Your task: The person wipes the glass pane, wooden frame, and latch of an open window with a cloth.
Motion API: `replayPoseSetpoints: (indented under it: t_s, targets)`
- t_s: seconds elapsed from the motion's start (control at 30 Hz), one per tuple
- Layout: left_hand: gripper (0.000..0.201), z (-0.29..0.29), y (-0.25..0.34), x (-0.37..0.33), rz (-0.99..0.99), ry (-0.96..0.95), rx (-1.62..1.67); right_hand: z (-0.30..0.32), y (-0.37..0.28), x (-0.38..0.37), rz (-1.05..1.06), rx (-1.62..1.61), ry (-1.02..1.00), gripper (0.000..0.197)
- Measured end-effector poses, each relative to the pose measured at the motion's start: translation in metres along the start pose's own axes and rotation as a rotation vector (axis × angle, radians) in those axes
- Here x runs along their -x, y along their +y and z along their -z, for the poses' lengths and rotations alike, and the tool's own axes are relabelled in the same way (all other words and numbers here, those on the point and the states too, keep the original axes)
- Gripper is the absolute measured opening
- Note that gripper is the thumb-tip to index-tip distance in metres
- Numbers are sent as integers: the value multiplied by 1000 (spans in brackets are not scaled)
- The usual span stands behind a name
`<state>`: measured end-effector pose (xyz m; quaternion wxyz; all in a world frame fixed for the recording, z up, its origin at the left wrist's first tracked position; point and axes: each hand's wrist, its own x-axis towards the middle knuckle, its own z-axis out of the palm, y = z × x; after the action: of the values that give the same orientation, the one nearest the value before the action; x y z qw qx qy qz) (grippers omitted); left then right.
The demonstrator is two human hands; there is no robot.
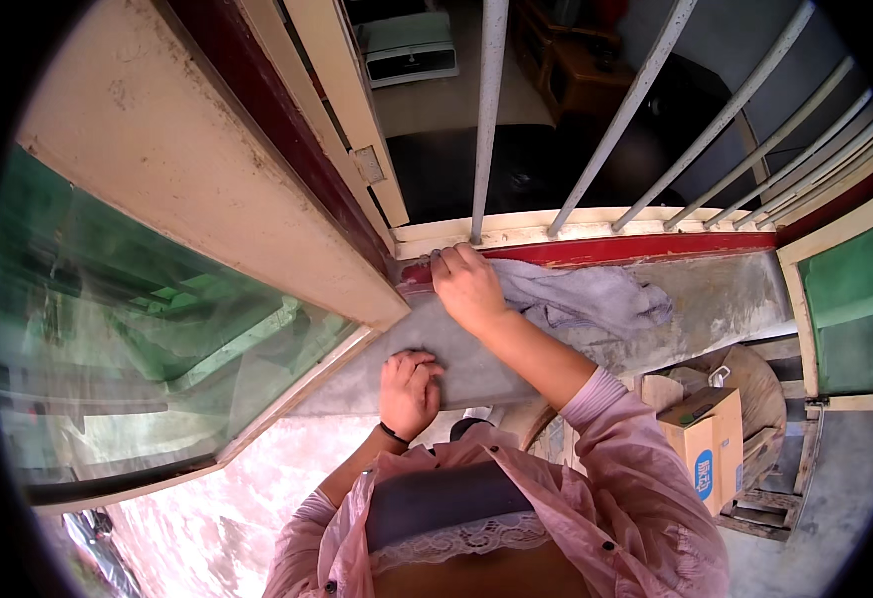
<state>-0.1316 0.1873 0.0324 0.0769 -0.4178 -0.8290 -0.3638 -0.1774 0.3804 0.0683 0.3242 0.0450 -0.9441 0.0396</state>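
My right hand [468, 289] is closed on one end of a grey cloth [596, 299], pressed against the red lower window frame [646, 247] near its left corner. The rest of the cloth trails rightward, crumpled on the concrete sill [476, 359]. Closer to me, my left hand [410, 394] rests on the sill with fingers loosely bent and nothing in them. A dark band circles that wrist.
Metal bars [489, 120] stand across the window opening. A green-glass window panel [157, 329] swings out at left, another [855, 289] at right. Below the sill at right sit a cardboard box [701, 444] and a round wooden piece [760, 409]. Furniture shows inside.
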Motion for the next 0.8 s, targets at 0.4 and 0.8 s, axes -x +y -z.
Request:
replayPoseSetpoints:
  t_s: [0.4,0.8]
  targets:
    - [20,-1,2,-1,3,-9,-2,-8,-15,-9,18,-135,-161,18]
    - [22,-2,2,-2,-14,2,7,-25,-7,-6,65,-256,40,10]
